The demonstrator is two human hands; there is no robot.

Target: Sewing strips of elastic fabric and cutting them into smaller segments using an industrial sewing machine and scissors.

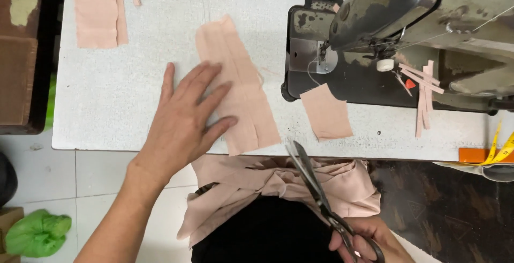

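Long strip of pink cloth lying flat on the grey table, near end close to the table's near edge. Looks thin, soft and light, likely to slide or wrinkle easily, so best held down flat with a palm or pinched at an edge. Left hand spread wide open, fingers flat, resting on the left side of the strip and gripping nothing. Right hand low at the near right, closed through the handles of the scissors. Blades together or nearly so, pointing up toward the strip's near end, not touching it.

Just below the table edge, a bunch of the same pink cloth piled in the lap. Right of the strip, a small pink square beside the old sewing machine. Thin pink strips draped on the machine's base. Another pink piece at the far left. Yellow tape measure at the right edge. Green bag on the floor, near left. Nothing lying between scissors and strip.
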